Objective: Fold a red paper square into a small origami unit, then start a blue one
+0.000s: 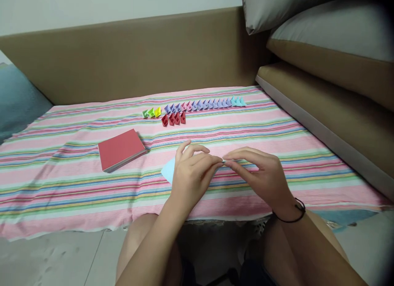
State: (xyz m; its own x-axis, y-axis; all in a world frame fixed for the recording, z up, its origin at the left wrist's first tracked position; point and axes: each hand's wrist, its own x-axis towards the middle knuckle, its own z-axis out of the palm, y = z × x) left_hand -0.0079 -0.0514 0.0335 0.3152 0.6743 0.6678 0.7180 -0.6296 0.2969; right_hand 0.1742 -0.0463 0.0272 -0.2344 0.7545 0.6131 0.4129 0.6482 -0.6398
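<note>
The left hand and right hand come almost tip to tip above the striped cloth, each narrowed to a pinch on a thin piece, likely for fine control; pale blue paper shows beyond the left hand (whether it joins the pinched bit, I cannot tell); folded paper shapes stand in rows farther back and a red stack lies leftward, presumably to leave elbow room.

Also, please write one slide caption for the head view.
Left hand and right hand pinch something thin near light-blue paper and folded paper figures on striped cloth.
</note>
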